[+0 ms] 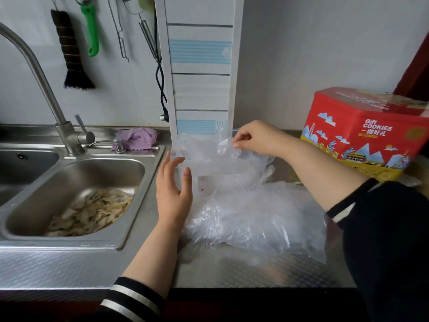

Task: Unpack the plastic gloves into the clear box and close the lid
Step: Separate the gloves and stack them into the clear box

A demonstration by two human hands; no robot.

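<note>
A clear box [209,168] with a small white label stands on the steel counter, right of the sink. In front of it lies a crumpled clear plastic bag [255,219] of plastic gloves. My right hand [257,138] pinches a thin clear plastic glove [226,146] above the back of the box. My left hand [173,187] is at the box's left side with fingers straight and spread, thumb near its front wall. Whether the box's lid is on it is unclear through the clear plastic.
A steel sink [76,194] with pale scraps in its basin lies left, with a tap [46,94] and a purple cloth [137,138] behind. A red cookie tin [362,135] stands at the right. A brush and utensils hang on the wall.
</note>
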